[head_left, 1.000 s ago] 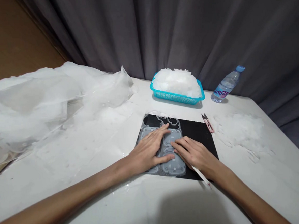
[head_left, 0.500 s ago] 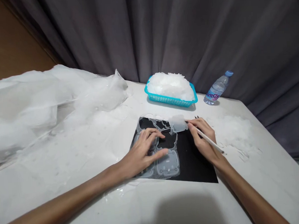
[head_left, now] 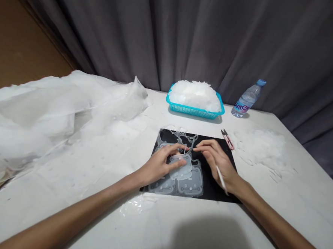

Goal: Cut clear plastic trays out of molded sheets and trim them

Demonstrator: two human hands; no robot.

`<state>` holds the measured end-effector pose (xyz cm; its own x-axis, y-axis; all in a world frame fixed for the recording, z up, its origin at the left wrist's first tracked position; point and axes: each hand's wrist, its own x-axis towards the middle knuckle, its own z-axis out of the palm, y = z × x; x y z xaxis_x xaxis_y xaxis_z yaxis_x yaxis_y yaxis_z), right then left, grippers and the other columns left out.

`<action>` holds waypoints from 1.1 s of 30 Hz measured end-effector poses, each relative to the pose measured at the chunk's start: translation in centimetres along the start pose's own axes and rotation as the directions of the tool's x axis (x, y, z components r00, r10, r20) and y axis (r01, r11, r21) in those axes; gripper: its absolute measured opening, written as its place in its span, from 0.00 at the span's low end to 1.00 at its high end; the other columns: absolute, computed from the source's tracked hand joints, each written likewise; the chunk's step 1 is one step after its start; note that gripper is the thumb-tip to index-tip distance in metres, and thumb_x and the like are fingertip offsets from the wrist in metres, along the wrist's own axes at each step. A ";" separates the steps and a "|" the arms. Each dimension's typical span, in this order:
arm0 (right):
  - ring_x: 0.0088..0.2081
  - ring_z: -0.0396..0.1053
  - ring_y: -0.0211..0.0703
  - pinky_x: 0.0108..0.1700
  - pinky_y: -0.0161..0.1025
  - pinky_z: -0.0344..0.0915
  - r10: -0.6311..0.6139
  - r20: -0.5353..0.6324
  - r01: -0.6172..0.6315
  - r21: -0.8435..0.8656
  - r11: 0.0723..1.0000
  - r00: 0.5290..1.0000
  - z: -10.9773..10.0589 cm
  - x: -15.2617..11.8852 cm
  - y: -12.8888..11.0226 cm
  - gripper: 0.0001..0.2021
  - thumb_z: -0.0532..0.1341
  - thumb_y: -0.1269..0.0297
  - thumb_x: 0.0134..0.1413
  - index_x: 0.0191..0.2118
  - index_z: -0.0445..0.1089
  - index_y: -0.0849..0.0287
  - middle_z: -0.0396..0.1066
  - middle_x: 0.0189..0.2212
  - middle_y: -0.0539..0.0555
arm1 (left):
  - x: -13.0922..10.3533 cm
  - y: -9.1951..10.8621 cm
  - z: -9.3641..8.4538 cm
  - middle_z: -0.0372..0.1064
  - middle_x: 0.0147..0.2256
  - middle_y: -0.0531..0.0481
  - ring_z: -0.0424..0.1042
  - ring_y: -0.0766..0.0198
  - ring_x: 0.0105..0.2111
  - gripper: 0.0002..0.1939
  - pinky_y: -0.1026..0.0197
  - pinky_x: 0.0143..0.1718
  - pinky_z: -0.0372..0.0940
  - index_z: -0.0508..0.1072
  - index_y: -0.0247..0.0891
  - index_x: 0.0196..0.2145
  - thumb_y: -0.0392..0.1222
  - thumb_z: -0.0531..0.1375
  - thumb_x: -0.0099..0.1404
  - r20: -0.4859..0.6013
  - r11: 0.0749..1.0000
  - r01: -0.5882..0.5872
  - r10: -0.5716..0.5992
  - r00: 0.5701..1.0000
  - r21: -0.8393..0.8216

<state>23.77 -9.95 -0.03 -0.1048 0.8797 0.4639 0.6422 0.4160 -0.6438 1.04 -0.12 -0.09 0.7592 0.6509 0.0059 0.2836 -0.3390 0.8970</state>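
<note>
A sheet of clear plastic film with moulded, rounded shapes (head_left: 190,183) lies on a black mat (head_left: 212,191). My left hand (head_left: 164,160) rests over it, with a loose frosted plastic piece (head_left: 181,170) held under its thumb. The fingertips of this hand reach a thin strip of the film's cut-out outline. My right hand (head_left: 218,160) keeps a slim white pen-like tool (head_left: 222,181) against its palm, the lower end pointing toward me. Its index finger and thumb come close to the same strip; whether they pinch it I cannot tell.
Pink-handled thread snips (head_left: 227,139) lie by the mat's right edge. Behind stands a turquoise basket (head_left: 195,110) heaped with white pieces, with a water bottle (head_left: 246,100) to its right. Clear scraps (head_left: 266,148) pile at right; large plastic bags (head_left: 97,102) cover the left.
The frosted piece has moved from my right hand to under my left thumb. My right hand has come left and turned the tool downward, uncovering the snips. The view has shifted slightly.
</note>
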 end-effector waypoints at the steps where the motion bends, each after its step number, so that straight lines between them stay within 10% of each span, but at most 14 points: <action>1: 0.55 0.66 0.48 0.59 0.49 0.65 0.013 0.036 -0.013 -0.002 1.000 0.999 0.5 0.0 0.1 0.15 0.50 0.65 0.76 0.56 0.72 0.53 0.68 0.51 0.58 | 0.0 -0.1 0.1 0.75 0.40 0.50 0.72 0.56 0.42 0.23 0.57 0.47 0.61 0.73 0.42 0.57 0.54 0.64 0.69 -0.022 0.999 -0.014 0.014 1.000 0.033; 12: 0.40 0.65 0.47 0.45 0.44 0.62 0.212 0.115 -0.222 0.088 0.971 0.971 2.6 1.6 -0.7 0.04 0.65 0.64 0.67 0.38 0.76 0.54 0.74 0.34 0.50 | 0.1 -0.2 0.4 0.80 0.38 0.50 0.77 0.58 0.41 0.14 0.59 0.45 0.64 0.69 0.40 0.41 0.49 0.67 0.69 -0.013 0.990 -0.030 0.028 1.000 -0.135; 16: 0.37 0.63 0.47 0.41 0.42 0.61 0.272 0.147 -0.293 0.147 0.945 0.951 2.2 1.9 -0.9 0.06 0.66 0.63 0.64 0.34 0.76 0.54 0.72 0.30 0.49 | -0.3 0.1 0.8 0.76 0.35 0.50 0.74 0.60 0.37 0.11 0.60 0.40 0.65 0.70 0.38 0.36 0.47 0.63 0.73 -0.080 0.978 -0.161 0.172 0.982 0.133; 20: 0.39 0.64 0.49 0.42 0.44 0.62 0.239 -0.005 -0.239 -0.073 0.968 0.971 2.3 1.9 0.3 0.08 0.62 0.65 0.66 0.33 0.72 0.54 0.72 0.32 0.52 | -1.3 0.2 1.8 0.76 0.36 0.46 0.73 0.57 0.40 0.08 0.57 0.42 0.65 0.74 0.39 0.40 0.32 0.55 0.76 0.062 0.629 -0.479 0.566 0.822 0.612; 23: 0.42 0.64 0.53 0.45 0.47 0.62 0.216 -0.131 -0.247 -0.317 0.916 0.968 2.4 1.9 2.0 0.07 0.59 0.67 0.67 0.35 0.69 0.55 0.74 0.35 0.56 | -1.9 0.2 2.3 0.78 0.39 0.45 0.75 0.57 0.41 0.10 0.56 0.44 0.66 0.74 0.39 0.42 0.28 0.55 0.74 0.172 0.473 -0.620 0.692 0.702 0.626; 28: 0.43 0.67 0.52 0.47 0.47 0.65 0.184 -0.077 -0.198 -0.286 0.938 0.980 1.4 1.7 3.3 0.05 0.60 0.64 0.69 0.43 0.72 0.57 0.74 0.38 0.56 | -1.3 0.5 1.5 0.78 0.37 0.49 0.78 0.62 0.37 0.06 0.62 0.39 0.68 0.74 0.38 0.42 0.43 0.62 0.74 -0.057 0.959 -0.272 0.277 0.959 0.083; 33: 0.41 0.67 0.49 0.44 0.46 0.65 0.117 -0.162 -0.145 -0.174 0.974 0.980 0.4 0.7 2.0 0.07 0.57 0.64 0.71 0.44 0.73 0.56 0.73 0.37 0.55 | -0.8 1.0 1.0 0.73 0.27 0.56 0.70 0.68 0.26 0.14 0.66 0.29 0.61 0.70 0.38 0.37 0.49 0.67 0.69 -0.003 0.937 -0.003 0.002 1.000 -0.350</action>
<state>24.66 -8.43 -1.29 0.0956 0.8734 0.4774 0.7726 0.2373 -0.5888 1.36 -1.65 0.36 0.7581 0.6520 0.0093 0.0584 -0.0821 0.9949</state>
